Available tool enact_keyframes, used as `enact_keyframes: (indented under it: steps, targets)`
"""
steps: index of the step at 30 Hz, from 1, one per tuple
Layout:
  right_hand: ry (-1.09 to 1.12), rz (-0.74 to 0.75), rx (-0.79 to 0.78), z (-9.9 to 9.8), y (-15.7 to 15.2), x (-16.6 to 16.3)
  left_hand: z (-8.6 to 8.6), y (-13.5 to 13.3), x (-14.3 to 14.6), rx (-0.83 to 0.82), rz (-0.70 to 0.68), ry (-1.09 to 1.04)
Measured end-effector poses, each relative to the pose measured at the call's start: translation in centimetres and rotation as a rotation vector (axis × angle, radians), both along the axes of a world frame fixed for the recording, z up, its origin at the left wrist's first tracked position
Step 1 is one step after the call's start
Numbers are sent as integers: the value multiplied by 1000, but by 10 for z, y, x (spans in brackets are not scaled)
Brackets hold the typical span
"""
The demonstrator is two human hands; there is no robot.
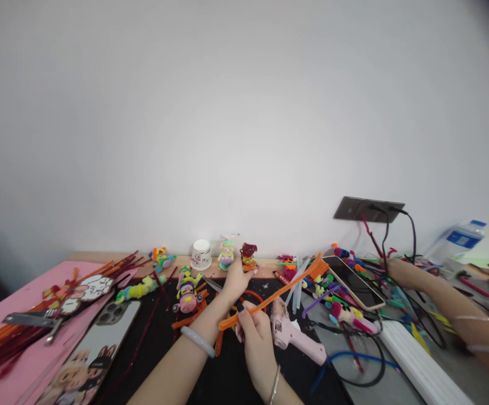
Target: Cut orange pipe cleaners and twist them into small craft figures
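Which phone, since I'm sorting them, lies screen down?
The left phone, with cartoon characters: its camera lenses face up, while the right phone shows its dark screen.

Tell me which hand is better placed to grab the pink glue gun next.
Probably the right hand: it is close beside the pink glue gun, though it holds orange strips. The left hand is farther off, at the small maroon figure.

Bare forearms (169, 367), thick pale-grey bangle (198, 341) on the left, slim silvery bracelet (275, 385) on the right
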State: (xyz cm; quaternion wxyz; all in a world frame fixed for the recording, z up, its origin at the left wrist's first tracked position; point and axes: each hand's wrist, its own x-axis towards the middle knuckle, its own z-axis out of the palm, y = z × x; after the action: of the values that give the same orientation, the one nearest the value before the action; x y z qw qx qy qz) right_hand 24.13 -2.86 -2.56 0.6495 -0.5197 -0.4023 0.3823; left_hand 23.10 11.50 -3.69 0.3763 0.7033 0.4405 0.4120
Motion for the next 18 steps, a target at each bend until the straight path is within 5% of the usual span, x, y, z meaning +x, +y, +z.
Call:
enact_keyframes:
  steps: [18]
  targets:
    - [8,-23,-39,5,-3,-2,5,19,15,-150,54,30]
